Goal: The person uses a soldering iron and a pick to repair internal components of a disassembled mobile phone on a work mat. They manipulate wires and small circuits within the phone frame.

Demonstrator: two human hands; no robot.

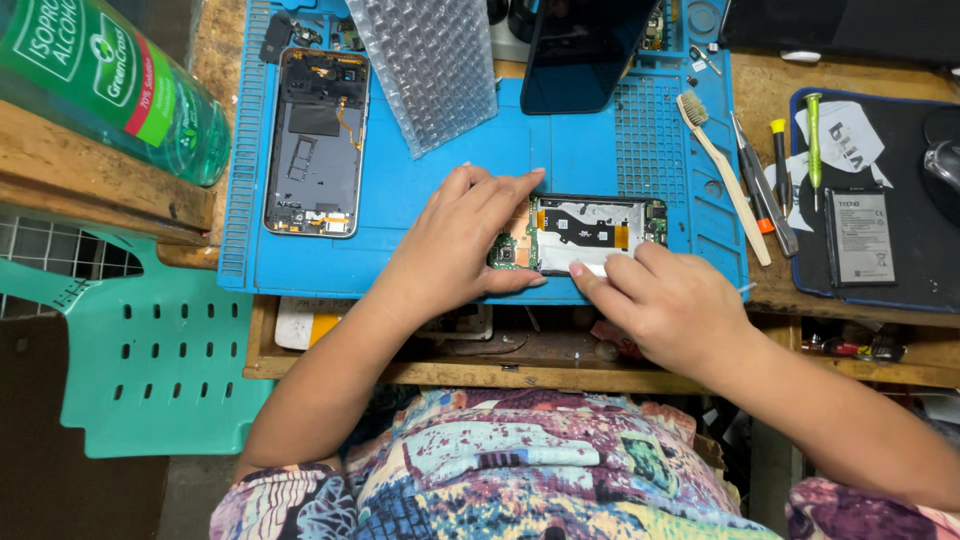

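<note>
Thing in hand: a phone circuit board (590,232), bare of its case, lying flat on the blue repair mat (450,190) near the mat's front edge.
Long axis: runs left to right across the view, camera module at the left end.
Left hand (455,240): spread palm-down over the board's left end, fingers on its top edge, thumb along its lower edge; a loose pinning grip, not a closed one.
Right hand (665,300): comes in from the lower right, fingertips pressed on the board's lower edge (whether they pinch a small part there I cannot tell).
Nearer hand: both touch it; the left covers more of it.
Around: an opened phone body (315,140) well left on the mat, bubble wrap (425,70) and a dark screen (580,50) behind, a toothbrush (722,175) to the right, a battery (860,238) on the wooden surface (760,80).
</note>
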